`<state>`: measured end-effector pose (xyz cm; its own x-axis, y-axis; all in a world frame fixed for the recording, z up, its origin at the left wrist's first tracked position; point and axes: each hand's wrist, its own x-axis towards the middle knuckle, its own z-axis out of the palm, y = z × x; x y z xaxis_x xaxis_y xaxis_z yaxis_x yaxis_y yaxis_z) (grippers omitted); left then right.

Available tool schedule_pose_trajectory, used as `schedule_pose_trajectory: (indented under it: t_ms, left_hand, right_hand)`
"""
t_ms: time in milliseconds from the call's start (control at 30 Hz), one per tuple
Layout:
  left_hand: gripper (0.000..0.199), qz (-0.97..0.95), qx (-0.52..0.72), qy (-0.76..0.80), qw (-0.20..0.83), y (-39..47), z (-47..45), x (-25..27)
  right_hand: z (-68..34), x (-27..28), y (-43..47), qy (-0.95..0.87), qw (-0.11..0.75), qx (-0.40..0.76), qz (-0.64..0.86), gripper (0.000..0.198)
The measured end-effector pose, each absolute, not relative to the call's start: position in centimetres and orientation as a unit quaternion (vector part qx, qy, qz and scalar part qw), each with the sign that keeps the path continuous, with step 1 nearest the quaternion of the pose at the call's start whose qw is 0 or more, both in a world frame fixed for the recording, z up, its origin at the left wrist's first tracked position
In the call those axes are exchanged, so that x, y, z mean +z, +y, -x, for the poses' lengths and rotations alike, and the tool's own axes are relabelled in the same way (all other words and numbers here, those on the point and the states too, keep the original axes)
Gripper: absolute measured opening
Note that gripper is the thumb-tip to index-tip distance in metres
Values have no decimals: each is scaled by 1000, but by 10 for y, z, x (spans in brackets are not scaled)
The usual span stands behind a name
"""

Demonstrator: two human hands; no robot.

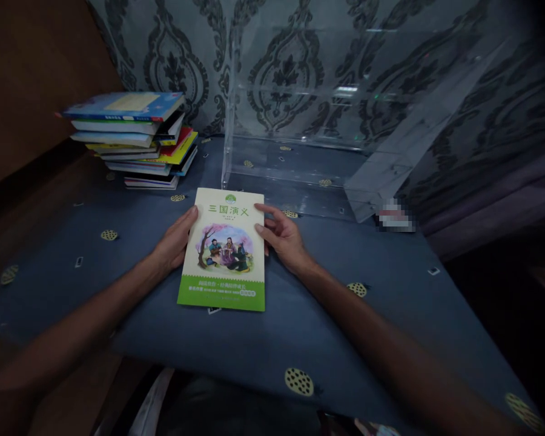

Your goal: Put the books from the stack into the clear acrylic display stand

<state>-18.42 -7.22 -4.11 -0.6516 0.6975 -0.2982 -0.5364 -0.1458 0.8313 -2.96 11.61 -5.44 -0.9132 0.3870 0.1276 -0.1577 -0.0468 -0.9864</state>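
1. While two hands were busy above it, a blue-grey tablecloth point(277, 342) with yellow pineapple-like motifs point(298, 381) filled most of the view, beneath a damask-patterned wall point(177, 54).
2. Behind the work stood a clear tiered stand point(381, 163); I could read no label on it.
3. To its left sat a stack of books point(131, 148), unevenly piled and touched by neither hand. Its spines carried print too small to read.
4. Apart from that stack, in front of the stand, the green-and-cream book point(224, 248) was held cover up. Whether its underside met the cloth, I could not tell. As I judged it, the work stood at a single book: separated from the pile and gripped, but not yet released, with the stacked ones left unhandled.
5. The left hand point(177, 239) pinched the book's left edge, its other fingers mostly hidden. The right hand point(286, 236) held the opposite edge, thumb on the cover and index finger reaching toward the top corner.
6. The cover title read 三国演义 (Romance of the Three Kingdoms). On the green band, 经典陪伴成长 seemed legible, with 著名作家 beneath; the finer print and round emblem point(231, 198) were unclear.
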Motion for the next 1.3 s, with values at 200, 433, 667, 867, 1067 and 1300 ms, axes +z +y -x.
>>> schedule_pose_trajectory:
  t_ms: [200,433,667,867,1067,1300]
  left_hand:
    - [46,-55,749,492,440,-74,186,-42]
    - [45,-55,757,495,423,-72,182,-39]
    - [34,-42,759,517,393,-70,180,-38]
    - [33,-85,743,545,378,-68,176,-36]
    - [55,-155,716,593,335,-68,170,-36]
    - [46,-321,621,686,201,-75,180,-44]
  right_hand:
    - [29,-53,115,-660,186,725,72,50]
    - [30,-55,117,-665,179,720,83,52]
    - [30,-54,117,-664,177,722,81,52]
    - [27,-52,116,-651,177,730,109,57]
    - [14,-51,118,-656,165,724,134,61]
    - [10,-56,117,-693,163,685,155,50]
